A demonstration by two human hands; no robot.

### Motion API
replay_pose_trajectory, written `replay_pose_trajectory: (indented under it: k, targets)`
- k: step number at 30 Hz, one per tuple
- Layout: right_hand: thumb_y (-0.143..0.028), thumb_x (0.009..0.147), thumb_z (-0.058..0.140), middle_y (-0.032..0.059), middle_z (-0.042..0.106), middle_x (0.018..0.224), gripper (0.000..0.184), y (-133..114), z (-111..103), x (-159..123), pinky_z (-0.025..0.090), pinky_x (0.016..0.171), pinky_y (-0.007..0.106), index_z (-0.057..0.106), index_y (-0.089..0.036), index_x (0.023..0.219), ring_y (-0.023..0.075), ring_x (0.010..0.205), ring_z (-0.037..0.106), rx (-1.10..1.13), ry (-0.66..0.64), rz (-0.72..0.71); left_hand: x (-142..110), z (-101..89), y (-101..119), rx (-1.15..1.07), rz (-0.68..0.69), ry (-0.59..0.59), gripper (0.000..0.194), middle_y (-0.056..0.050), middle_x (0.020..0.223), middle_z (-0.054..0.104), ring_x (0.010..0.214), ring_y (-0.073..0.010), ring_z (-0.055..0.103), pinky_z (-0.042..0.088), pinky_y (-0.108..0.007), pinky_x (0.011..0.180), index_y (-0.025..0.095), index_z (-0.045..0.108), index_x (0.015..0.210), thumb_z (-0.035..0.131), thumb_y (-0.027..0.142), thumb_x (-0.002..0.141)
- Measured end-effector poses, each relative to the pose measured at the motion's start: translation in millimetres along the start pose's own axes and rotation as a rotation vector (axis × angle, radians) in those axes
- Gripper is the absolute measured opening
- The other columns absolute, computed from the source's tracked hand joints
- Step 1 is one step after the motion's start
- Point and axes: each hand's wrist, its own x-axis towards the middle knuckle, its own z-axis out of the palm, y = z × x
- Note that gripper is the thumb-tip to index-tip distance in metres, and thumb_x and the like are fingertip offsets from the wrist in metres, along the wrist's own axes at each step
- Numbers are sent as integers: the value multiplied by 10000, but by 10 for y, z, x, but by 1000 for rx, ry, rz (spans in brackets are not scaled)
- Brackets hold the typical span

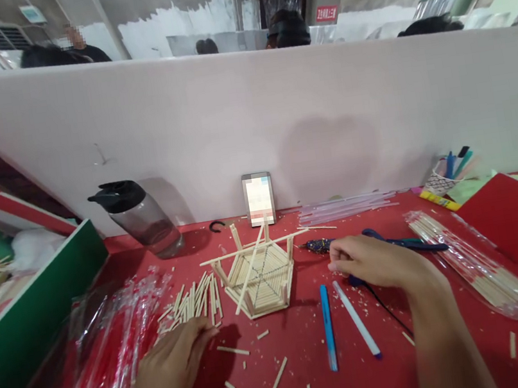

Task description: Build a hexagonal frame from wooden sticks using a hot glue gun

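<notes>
A hexagonal model of light wooden sticks [265, 280] stands on the red table, with short upright posts and two long sticks laid crosswise over its top. Left of it lies a heap of short cut sticks [194, 301]. My left hand [179, 358] is at the heap's near edge, fingers together and bent; anything between the fingertips is hidden. My right hand [368, 258] is curled over a dark blue hot glue gun [318, 246], hiding its middle. The gun's nozzle points left toward the model. Dark-handled pliers [407, 242] lie just behind this hand.
A blue marker [328, 329] and a white pen [357, 320] lie in front. Bagged sticks [478, 265] are at right, plastic wrappers [102, 353] at left. A water bottle [146, 224], a phone [259, 199] and glue sticks [339, 208] line the white partition [208, 117].
</notes>
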Motion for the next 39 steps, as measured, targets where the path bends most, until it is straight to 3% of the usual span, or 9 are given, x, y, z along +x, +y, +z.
replay_pose_trajectory:
  k: [11,16,21,24,28,32,36,39]
  targets:
    - [-421,912,498,14,685,786,236,53,-3,25,353,599,269,572,-228,799,176,691,585,-22,-38,39,-16,13,15,10,78,-108,430,-18,805,743,668,-184,678,490,-279,608,265,664,802,329,467,981]
    - [-451,899,515,20,684,795,246,94,-33,-21,359,599,264,583,-230,817,178,695,583,9,-18,20,-29,-40,30,12,87,-76,476,-10,642,655,601,-158,615,452,-262,598,232,624,696,309,431,994]
    - [-451,897,518,21,677,792,247,68,-57,-76,362,596,265,582,-226,816,180,697,575,0,12,5,-32,-73,-80,67,126,-15,380,-32,842,716,759,-186,665,489,-280,692,240,650,833,328,370,987]
    - [-451,907,501,21,672,798,253,48,-61,-87,369,604,270,578,-226,819,183,707,575,-14,16,2,-23,-72,-146,121,58,9,329,-20,950,727,842,-187,689,486,-263,708,249,636,921,324,333,983]
    - [-450,906,495,24,660,792,256,40,-60,-81,370,605,277,565,-223,809,184,699,570,-23,13,9,-14,-96,-163,190,-109,-24,276,12,888,742,761,-190,704,442,-248,587,269,610,951,353,365,976]
    - [-441,898,506,26,655,799,244,53,-48,-66,364,602,277,566,-220,813,182,699,566,-13,13,0,-6,-123,-117,119,-85,-72,294,15,867,739,758,-180,706,437,-238,593,272,586,959,304,349,989]
    - [-438,903,499,21,650,789,246,69,-39,-61,358,595,270,559,-219,809,176,691,557,-11,14,6,2,-101,-50,68,-115,-85,400,12,741,685,663,-166,667,430,-242,575,239,556,779,262,388,1007]
    - [-428,906,501,20,651,790,238,70,-46,-73,354,589,264,560,-216,814,172,691,552,-8,22,-5,11,-33,-21,21,-59,-65,382,-17,826,691,764,-185,671,471,-271,659,234,595,798,317,403,997]
